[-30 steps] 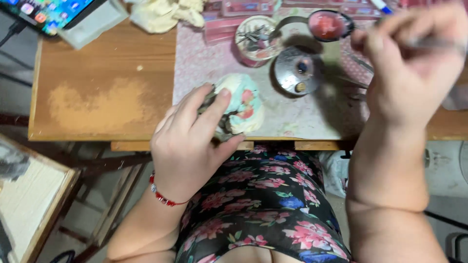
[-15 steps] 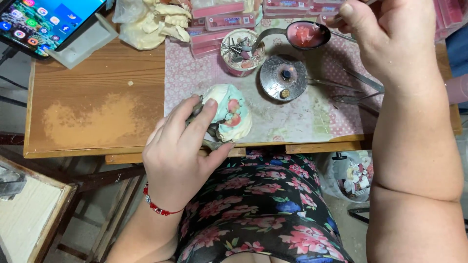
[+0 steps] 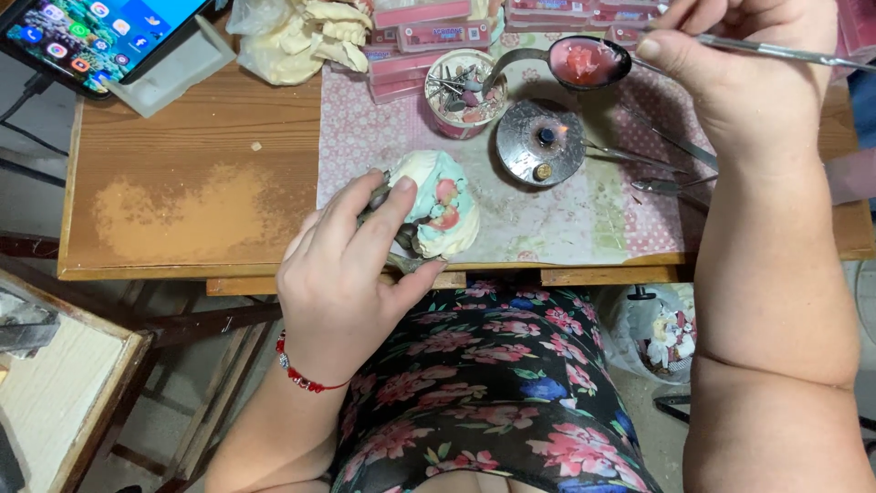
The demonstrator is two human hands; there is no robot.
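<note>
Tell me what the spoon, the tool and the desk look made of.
Spoon: dark, tarnished metal, judging by its dull sheen; it holds pink, wax-like stuff. Tool in the right hand: thin bright steel, probably, from its glint. Desk: varnished wood with visible grain, worn pale in one patch.

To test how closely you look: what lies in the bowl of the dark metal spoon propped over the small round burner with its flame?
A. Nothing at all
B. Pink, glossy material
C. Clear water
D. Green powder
B: the bowl of the dark metal spoon holds a pink, glossy mass, sitting just beyond the small round burner, next to the right hand with its thin metal tool.
</note>
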